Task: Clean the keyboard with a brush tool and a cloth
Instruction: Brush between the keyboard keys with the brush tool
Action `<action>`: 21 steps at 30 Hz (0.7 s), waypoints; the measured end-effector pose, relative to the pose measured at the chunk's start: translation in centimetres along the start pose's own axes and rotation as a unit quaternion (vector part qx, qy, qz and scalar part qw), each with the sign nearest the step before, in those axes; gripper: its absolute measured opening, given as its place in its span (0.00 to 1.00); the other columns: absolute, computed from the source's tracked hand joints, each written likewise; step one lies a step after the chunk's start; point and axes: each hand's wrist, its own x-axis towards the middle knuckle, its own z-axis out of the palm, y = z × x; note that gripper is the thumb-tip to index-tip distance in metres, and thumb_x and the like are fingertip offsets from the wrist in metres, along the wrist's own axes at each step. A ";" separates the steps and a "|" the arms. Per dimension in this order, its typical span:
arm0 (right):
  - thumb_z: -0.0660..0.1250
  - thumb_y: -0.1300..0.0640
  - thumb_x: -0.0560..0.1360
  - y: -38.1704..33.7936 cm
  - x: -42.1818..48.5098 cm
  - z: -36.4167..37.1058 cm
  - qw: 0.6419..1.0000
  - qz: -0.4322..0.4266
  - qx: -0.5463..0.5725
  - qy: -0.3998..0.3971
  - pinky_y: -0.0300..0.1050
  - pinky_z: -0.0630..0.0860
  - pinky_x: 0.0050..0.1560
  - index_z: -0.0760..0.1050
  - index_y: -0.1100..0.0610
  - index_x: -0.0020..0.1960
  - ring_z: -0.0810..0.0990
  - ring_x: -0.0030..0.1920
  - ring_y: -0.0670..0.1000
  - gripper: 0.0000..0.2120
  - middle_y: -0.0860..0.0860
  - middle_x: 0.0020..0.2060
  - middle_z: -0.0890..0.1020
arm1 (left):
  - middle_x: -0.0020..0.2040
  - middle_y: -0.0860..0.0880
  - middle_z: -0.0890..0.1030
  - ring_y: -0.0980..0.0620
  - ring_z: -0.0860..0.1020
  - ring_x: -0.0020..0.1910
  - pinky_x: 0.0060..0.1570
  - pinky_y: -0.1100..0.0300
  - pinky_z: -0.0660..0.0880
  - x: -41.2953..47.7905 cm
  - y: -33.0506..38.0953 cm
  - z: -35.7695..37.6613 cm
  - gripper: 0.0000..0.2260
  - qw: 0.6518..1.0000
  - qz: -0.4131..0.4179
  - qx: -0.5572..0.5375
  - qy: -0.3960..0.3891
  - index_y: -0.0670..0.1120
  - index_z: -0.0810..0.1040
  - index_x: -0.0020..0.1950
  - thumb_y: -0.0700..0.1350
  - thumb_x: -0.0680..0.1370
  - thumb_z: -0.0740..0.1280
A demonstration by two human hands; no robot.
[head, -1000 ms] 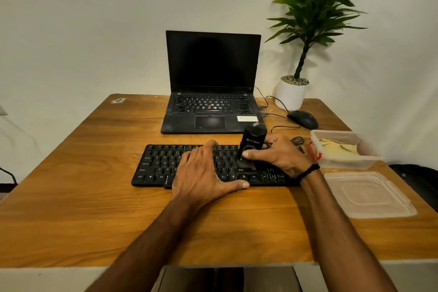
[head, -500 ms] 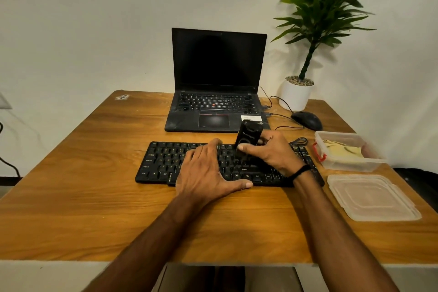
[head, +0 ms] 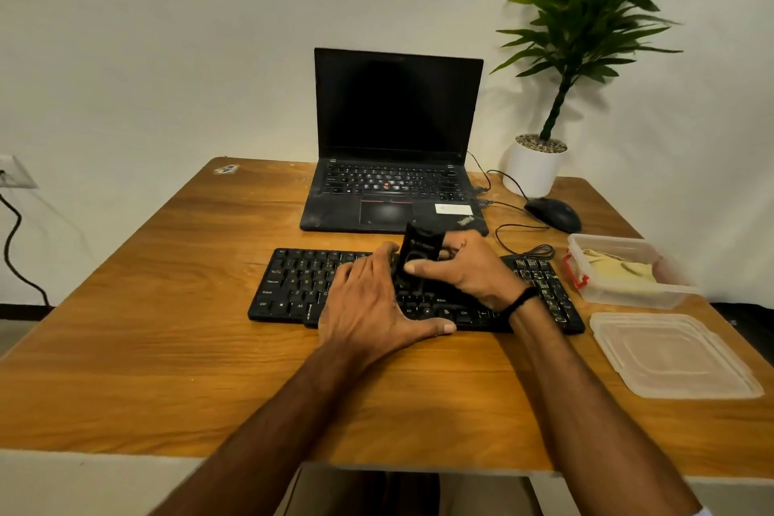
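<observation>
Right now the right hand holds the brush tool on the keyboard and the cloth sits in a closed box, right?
Not quite. The head view shows the box open, its lid lying on the table beside it. The right hand does hold the brush tool on the keyboard, and the cloth sits in that box.

Laptop (head: 398, 130), mouse (head: 553, 214), plant (head: 586, 25) + lid (head: 670, 356)

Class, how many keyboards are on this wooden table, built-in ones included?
2. The flat black standalone keyboard lies in front; the open black laptop behind it has a built-in keyboard. No others show.
</observation>
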 end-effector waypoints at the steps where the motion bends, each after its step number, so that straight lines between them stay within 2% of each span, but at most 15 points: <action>1: 0.78 0.54 0.70 0.0 0.3 -0.1 0.998 -0.014 -0.038 0.050 0.42 0.82 0.46 0.81 0.54 0.54 0.85 0.47 0.48 0.14 0.49 0.46 0.86 | 0.72 0.51 0.73 0.51 0.71 0.71 0.76 0.51 0.61 0.0 0.0 0.0 0.59 1.000 -0.004 0.006 -0.001 0.50 0.55 0.79 0.87 0.60 0.60; 2: 0.77 0.52 0.70 -0.3 0.5 -0.3 0.991 -0.016 -0.084 0.102 0.38 0.81 0.44 0.80 0.53 0.54 0.84 0.46 0.45 0.14 0.47 0.45 0.85 | 0.72 0.50 0.72 0.50 0.70 0.71 0.76 0.50 0.61 0.0 0.0 0.1 0.60 1.000 -0.008 0.015 -0.001 0.50 0.54 0.79 0.87 0.59 0.59; 3: 0.77 0.52 0.70 -0.1 0.5 -0.5 0.991 -0.012 -0.083 0.108 0.36 0.80 0.43 0.80 0.52 0.54 0.84 0.45 0.42 0.14 0.46 0.45 0.85 | 0.73 0.49 0.72 0.50 0.70 0.72 0.76 0.50 0.61 0.0 0.0 0.1 0.61 1.000 -0.014 0.019 -0.001 0.49 0.53 0.80 0.88 0.59 0.58; 6: 0.78 0.60 0.70 -0.2 0.2 0.3 0.999 0.016 0.025 -0.043 0.40 0.81 0.47 0.81 0.55 0.55 0.85 0.48 0.48 0.14 0.52 0.47 0.86 | 0.73 0.48 0.72 0.50 0.70 0.71 0.76 0.50 0.60 -0.1 0.1 0.1 0.62 0.999 -0.031 0.012 0.014 0.49 0.50 0.80 0.88 0.59 0.58; 7: 0.77 0.60 0.70 -0.1 0.4 0.7 0.998 0.013 0.028 -0.050 0.42 0.82 0.48 0.81 0.56 0.55 0.86 0.48 0.50 0.15 0.52 0.47 0.86 | 0.72 0.47 0.72 0.49 0.70 0.71 0.76 0.51 0.60 -0.1 0.2 0.0 0.63 0.999 -0.036 0.012 0.020 0.49 0.48 0.80 0.87 0.58 0.59; 10: 0.77 0.53 0.71 -0.9 1.4 1.0 0.994 -0.020 -0.074 0.073 0.31 0.78 0.41 0.80 0.48 0.52 0.84 0.45 0.44 0.12 0.43 0.42 0.84 | 0.73 0.45 0.71 0.48 0.70 0.72 0.77 0.50 0.60 -0.1 0.3 0.1 0.66 0.999 -0.044 0.024 0.021 0.51 0.39 0.81 0.88 0.56 0.59; 11: 0.77 0.53 0.70 -0.8 1.8 1.0 0.996 -0.016 -0.066 0.060 0.31 0.78 0.42 0.80 0.47 0.51 0.84 0.47 0.44 0.11 0.43 0.42 0.84 | 0.73 0.45 0.71 0.47 0.70 0.72 0.77 0.49 0.60 -0.2 0.3 0.1 0.67 0.998 -0.047 0.026 0.020 0.51 0.38 0.81 0.88 0.56 0.58; 13: 0.78 0.58 0.69 -0.8 2.0 1.4 0.999 0.013 -0.004 -0.043 0.40 0.81 0.48 0.81 0.51 0.51 0.85 0.49 0.48 0.12 0.48 0.44 0.86 | 0.74 0.45 0.70 0.47 0.69 0.72 0.77 0.49 0.60 -0.1 0.4 0.0 0.69 0.998 -0.055 0.023 0.021 0.49 0.36 0.82 0.88 0.55 0.58; 14: 0.78 0.59 0.69 -0.6 2.0 1.6 0.998 0.023 0.008 -0.063 0.44 0.82 0.50 0.82 0.53 0.53 0.85 0.49 0.48 0.13 0.50 0.45 0.86 | 0.74 0.44 0.70 0.47 0.69 0.72 0.77 0.49 0.60 -0.1 0.5 -0.1 0.69 0.998 -0.058 0.022 0.023 0.49 0.36 0.82 0.88 0.55 0.58; 15: 0.78 0.56 0.69 -0.6 2.3 1.8 0.999 0.018 -0.001 -0.038 0.46 0.82 0.50 0.82 0.54 0.54 0.85 0.48 0.49 0.14 0.50 0.46 0.86 | 0.74 0.44 0.69 0.47 0.68 0.72 0.77 0.49 0.60 -0.1 0.5 -0.2 0.70 0.998 -0.059 0.021 0.026 0.49 0.35 0.81 0.88 0.55 0.59; 17: 0.78 0.51 0.69 -0.8 2.8 1.7 0.995 -0.008 -0.078 0.067 0.44 0.83 0.47 0.81 0.53 0.54 0.85 0.47 0.47 0.16 0.48 0.46 0.85 | 0.75 0.43 0.67 0.46 0.67 0.74 0.78 0.49 0.58 -0.2 0.5 -0.1 0.71 0.998 -0.063 0.017 0.026 0.49 0.32 0.81 0.88 0.54 0.60; 18: 0.78 0.51 0.69 -0.8 2.9 1.7 0.995 -0.005 -0.076 0.070 0.41 0.82 0.46 0.80 0.52 0.55 0.85 0.47 0.47 0.16 0.47 0.47 0.85 | 0.76 0.43 0.66 0.46 0.66 0.75 0.78 0.49 0.57 -0.3 0.5 -0.1 0.71 0.997 -0.064 0.015 0.027 0.49 0.31 0.81 0.87 0.55 0.61; 21: 0.79 0.57 0.69 -0.9 2.8 2.1 0.999 0.026 0.004 -0.034 0.44 0.82 0.49 0.82 0.53 0.54 0.86 0.48 0.49 0.15 0.50 0.46 0.86 | 0.76 0.42 0.66 0.46 0.66 0.75 0.77 0.50 0.56 -0.2 0.4 -0.2 0.72 0.997 -0.066 0.016 0.030 0.48 0.31 0.81 0.87 0.55 0.61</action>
